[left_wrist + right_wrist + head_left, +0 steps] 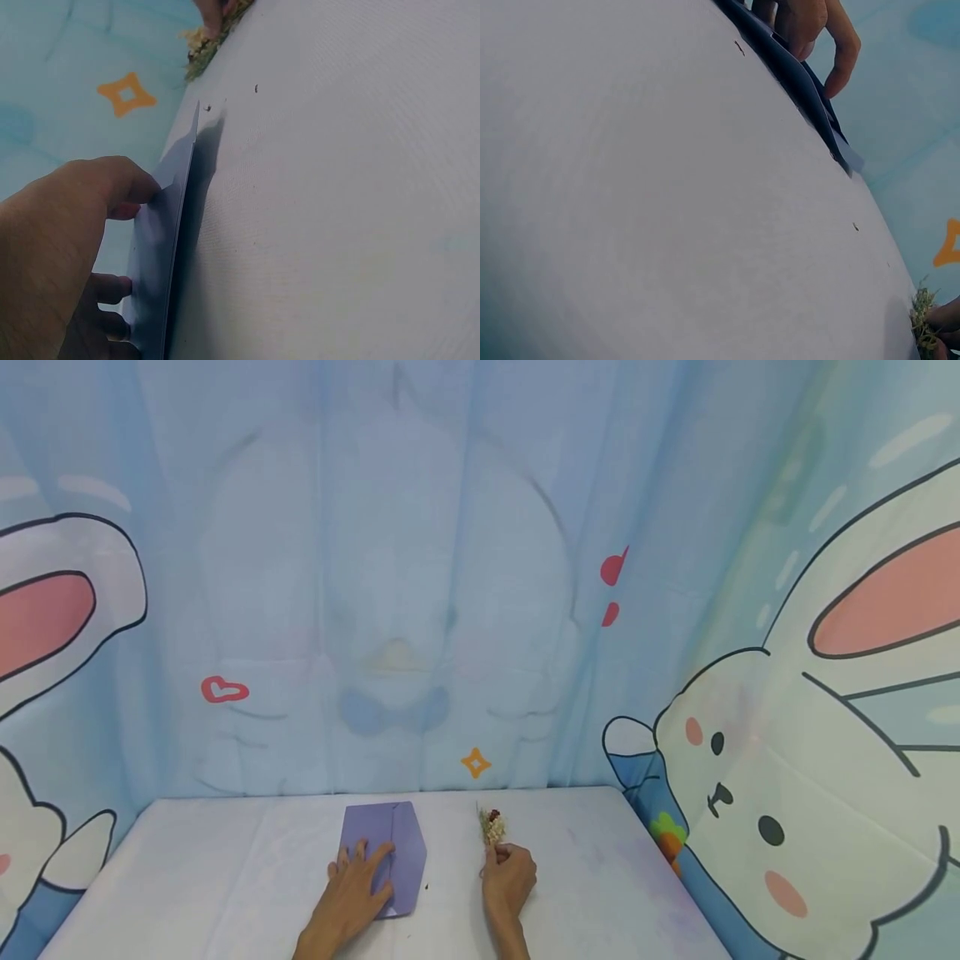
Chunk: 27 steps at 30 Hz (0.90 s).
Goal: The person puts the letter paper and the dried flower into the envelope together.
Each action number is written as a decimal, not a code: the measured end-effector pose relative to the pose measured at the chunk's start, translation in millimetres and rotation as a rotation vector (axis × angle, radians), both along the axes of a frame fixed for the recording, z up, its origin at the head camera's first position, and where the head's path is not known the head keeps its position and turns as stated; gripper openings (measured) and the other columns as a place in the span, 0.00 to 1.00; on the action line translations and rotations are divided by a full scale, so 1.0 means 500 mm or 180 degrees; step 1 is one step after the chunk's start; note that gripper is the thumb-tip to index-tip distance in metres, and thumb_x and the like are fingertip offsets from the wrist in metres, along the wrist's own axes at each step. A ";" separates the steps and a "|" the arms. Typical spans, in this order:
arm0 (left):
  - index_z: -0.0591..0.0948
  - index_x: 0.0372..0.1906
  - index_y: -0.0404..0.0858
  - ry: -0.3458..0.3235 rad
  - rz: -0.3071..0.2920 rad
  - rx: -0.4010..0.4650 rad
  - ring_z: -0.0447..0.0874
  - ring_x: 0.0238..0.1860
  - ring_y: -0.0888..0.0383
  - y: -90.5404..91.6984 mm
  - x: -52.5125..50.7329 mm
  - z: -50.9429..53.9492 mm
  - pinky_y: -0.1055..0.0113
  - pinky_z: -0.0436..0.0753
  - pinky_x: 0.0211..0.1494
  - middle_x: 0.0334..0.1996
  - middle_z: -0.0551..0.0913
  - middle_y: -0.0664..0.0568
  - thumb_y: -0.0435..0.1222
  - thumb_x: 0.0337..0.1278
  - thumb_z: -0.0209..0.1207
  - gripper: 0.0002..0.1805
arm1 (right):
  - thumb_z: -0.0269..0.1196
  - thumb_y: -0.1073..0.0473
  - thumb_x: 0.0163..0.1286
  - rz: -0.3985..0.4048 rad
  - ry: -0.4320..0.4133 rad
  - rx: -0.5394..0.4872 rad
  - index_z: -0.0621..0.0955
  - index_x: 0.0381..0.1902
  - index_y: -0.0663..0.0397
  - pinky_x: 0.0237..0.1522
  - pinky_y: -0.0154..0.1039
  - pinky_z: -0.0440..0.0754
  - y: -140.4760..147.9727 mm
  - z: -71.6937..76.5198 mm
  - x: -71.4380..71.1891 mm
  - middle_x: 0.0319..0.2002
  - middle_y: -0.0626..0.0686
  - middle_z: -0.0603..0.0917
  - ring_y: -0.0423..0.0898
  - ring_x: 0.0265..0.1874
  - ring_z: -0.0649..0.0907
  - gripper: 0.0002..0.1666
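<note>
A purple folded paper (pixel 408 860), shaped like an envelope with a lengthwise seam, lies on the white table. My left hand (pixel 348 893) rests on its left and middle part with the fingers spread. In the left wrist view, the fingertips touch the face of the paper (pixel 161 240), and its near edge stands slightly off the table. To the right of the paper, my right hand (pixel 510 881) pinches a small bunch of dried flowers (pixel 492 827) by its stems. The bunch has pale yellow and dark red heads, pointing away from me. In the right wrist view, only part of the flowers (pixel 921 315) shows.
The white tabletop (pixel 187 877) meets a light blue curtain (pixel 405 568) at its back edge. A cartoon rabbit (pixel 750 760) is printed on the curtain at the right. Tiny dark bits (pixel 427 887) lie between the paper and the flowers.
</note>
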<state>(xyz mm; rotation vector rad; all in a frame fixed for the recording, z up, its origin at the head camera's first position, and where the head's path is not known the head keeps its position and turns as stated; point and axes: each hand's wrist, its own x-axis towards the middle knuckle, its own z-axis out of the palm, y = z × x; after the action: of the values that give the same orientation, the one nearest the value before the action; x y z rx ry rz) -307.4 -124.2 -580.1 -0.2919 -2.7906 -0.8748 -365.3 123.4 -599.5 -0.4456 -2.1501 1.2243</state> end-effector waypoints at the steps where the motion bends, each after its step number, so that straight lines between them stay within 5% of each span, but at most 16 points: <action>1: 0.80 0.73 0.44 0.0012 0.0000 -0.0009 0.63 0.74 0.10 0.000 -0.001 0.001 0.20 0.66 0.69 0.72 0.74 0.24 0.43 0.65 0.63 0.31 | 0.75 0.70 0.65 -0.0013 -0.0007 -0.0005 0.90 0.33 0.70 0.22 0.34 0.73 0.000 0.000 -0.001 0.19 0.55 0.87 0.42 0.14 0.79 0.04; 27: 0.79 0.74 0.45 -0.0071 -0.0013 0.0032 0.62 0.75 0.10 0.002 0.000 0.006 0.17 0.64 0.70 0.73 0.73 0.24 0.43 0.65 0.63 0.31 | 0.74 0.69 0.64 -0.0105 -0.0183 -0.0051 0.91 0.34 0.66 0.34 0.44 0.79 0.008 0.012 -0.003 0.25 0.57 0.89 0.49 0.24 0.84 0.03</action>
<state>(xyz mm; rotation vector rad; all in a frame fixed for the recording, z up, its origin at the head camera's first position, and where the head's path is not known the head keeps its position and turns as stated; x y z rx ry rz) -307.6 -123.1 -577.2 -0.2883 -2.8061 -0.8983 -367.0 127.4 -593.7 -0.5270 -2.1739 1.2249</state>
